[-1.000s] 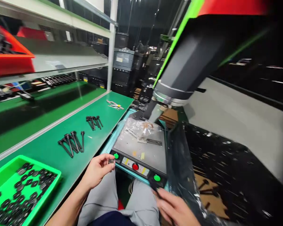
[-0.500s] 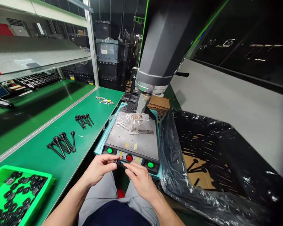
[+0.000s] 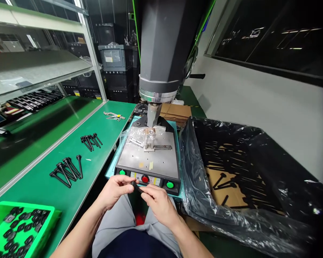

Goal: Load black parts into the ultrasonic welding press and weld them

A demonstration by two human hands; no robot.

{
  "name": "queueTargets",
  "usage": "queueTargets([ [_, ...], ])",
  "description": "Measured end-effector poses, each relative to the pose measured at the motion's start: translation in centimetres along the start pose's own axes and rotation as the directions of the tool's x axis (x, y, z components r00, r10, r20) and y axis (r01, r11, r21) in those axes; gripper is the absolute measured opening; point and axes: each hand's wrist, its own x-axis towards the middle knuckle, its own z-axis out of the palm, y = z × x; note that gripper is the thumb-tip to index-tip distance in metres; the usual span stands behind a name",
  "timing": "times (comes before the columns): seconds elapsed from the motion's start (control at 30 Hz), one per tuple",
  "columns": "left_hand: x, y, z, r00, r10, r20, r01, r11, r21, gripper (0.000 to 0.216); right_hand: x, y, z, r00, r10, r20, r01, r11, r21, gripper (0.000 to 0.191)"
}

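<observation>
My left hand (image 3: 115,192) pinches the round head of a black large-headed screw (image 3: 135,185) between thumb and fingers. My right hand (image 3: 160,204) grips the same screw by its shaft, which is mostly hidden in the fingers. Both hands are above my lap, just before the front panel of a bench machine (image 3: 123,159) with two green buttons and one red button. On the green bench (image 3: 97,123) to the left lie a nearer group of black screws (image 3: 67,170) and a farther group of similar screws (image 3: 90,140). A green tray (image 3: 52,215) holds many small black square parts (image 3: 21,227).
Over the metal plate hangs the machine's grey head (image 3: 160,46), its tip (image 3: 152,116) above a small fixture (image 3: 149,141). Pliers (image 3: 114,115) lie at the bench's far end. At right stands a box lined with black plastic (image 3: 197,193), holding many black screws on cardboard.
The view has turned slightly, so the machine head appears farther left and more upright. Both hands keep hold of the screw, whose head now shows more clearly.
</observation>
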Motion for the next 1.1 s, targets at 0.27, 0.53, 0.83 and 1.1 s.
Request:
queueTargets([
  [0.27,2.9,-1.0,2.9,0.997,0.064,0.051,-0.070,0.992,0.108,0.036,0.5,4.1,1.3,0.986,0.165,0.012,-0.146,0.832,0.535,0.046],
  [0.53,7.5,-1.8,4.5,0.999,0.032,-0.010,-0.031,0.998,0.051,0.056,4.1,6.4,-2.3,0.940,0.273,-0.207,-0.074,0.751,0.656,0.040],
  [0.83,14.1,1.3,6.6,0.987,0.159,0.006,-0.158,0.985,-0.066,0.105,13.3,7.8,-9.0,0.781,0.268,-0.565,0.016,0.895,0.446,0.038],
  [1.1,15.9,2.4,7.0,0.976,0.215,-0.039,-0.217,0.975,-0.043,0.078,17.1,7.5,-9.4,0.852,0.191,-0.488,0.031,0.912,0.410,0.037],
])
